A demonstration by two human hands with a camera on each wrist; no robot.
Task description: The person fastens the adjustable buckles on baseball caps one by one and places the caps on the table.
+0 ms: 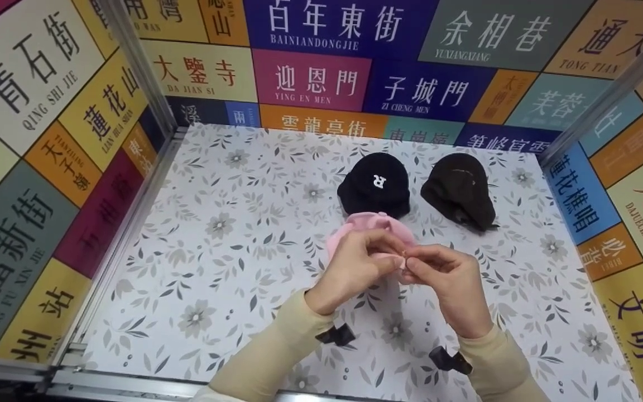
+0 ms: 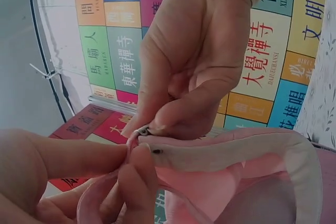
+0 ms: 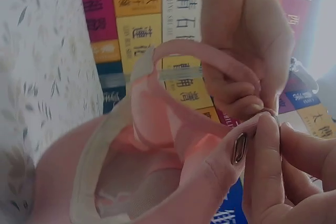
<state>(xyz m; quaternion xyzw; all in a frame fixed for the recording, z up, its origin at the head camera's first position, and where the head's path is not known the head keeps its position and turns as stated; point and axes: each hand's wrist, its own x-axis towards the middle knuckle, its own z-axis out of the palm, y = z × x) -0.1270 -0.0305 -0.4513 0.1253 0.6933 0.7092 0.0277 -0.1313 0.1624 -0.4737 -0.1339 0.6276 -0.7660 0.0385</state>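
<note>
A pink cap (image 1: 349, 229) is held up in front of me, its open inside with a pale sweatband (image 2: 226, 153) showing in the left wrist view. My left hand (image 1: 352, 271) pinches the cap's narrow pink strap (image 3: 202, 52), which loops out from the back opening. Close against it, my right hand (image 1: 452, 279) pinches the other side of the opening between thumb and fingers. A small metal buckle piece (image 3: 239, 148) shows on the fabric beside the right fingertips. The strap's very end is hidden between the fingers of both hands.
Behind the pink cap lies a black cap (image 1: 374, 181) with a white letter. To its right rests a dark brown cap (image 1: 458, 190). The table (image 1: 215, 279) has a leaf-patterned cover. Sign-printed panels (image 1: 321, 84) and metal frame posts enclose the back and sides.
</note>
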